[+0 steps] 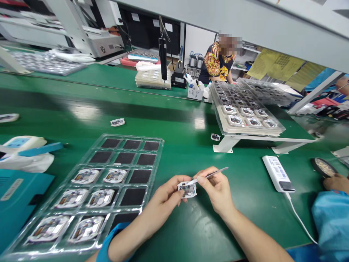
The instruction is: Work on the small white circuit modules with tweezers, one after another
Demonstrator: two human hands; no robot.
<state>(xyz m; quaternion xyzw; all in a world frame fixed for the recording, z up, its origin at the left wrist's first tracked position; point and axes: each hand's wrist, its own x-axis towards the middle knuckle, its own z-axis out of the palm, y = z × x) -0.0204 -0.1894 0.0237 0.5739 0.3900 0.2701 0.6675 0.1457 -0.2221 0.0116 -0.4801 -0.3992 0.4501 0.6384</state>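
My left hand (170, 194) grips a small white-framed circuit board assembly (188, 190) by its left side, above the green bench. Between the thumb and fingers of my right hand (216, 187) is a pair of metal tweezers (216, 172), its pale end reaching over the top edge of the assembly. Whether the tip touches the board I cannot tell. To the left of my hands lies a clear plastic tray (160, 160) with dark-lined compartments. Several similar assemblies (114, 175) sit in its left and middle columns; the right column holds none.
A stack of loaded trays (245, 109) stands on a white-legged stand at the right. A white device with a cable (278, 174) lies below it. Loose assemblies (117, 122) rest farther back. An electric screwdriver (163, 58) hangs behind. One person's blue sleeve (331, 222) is at right; another person (218, 62) stands beyond.
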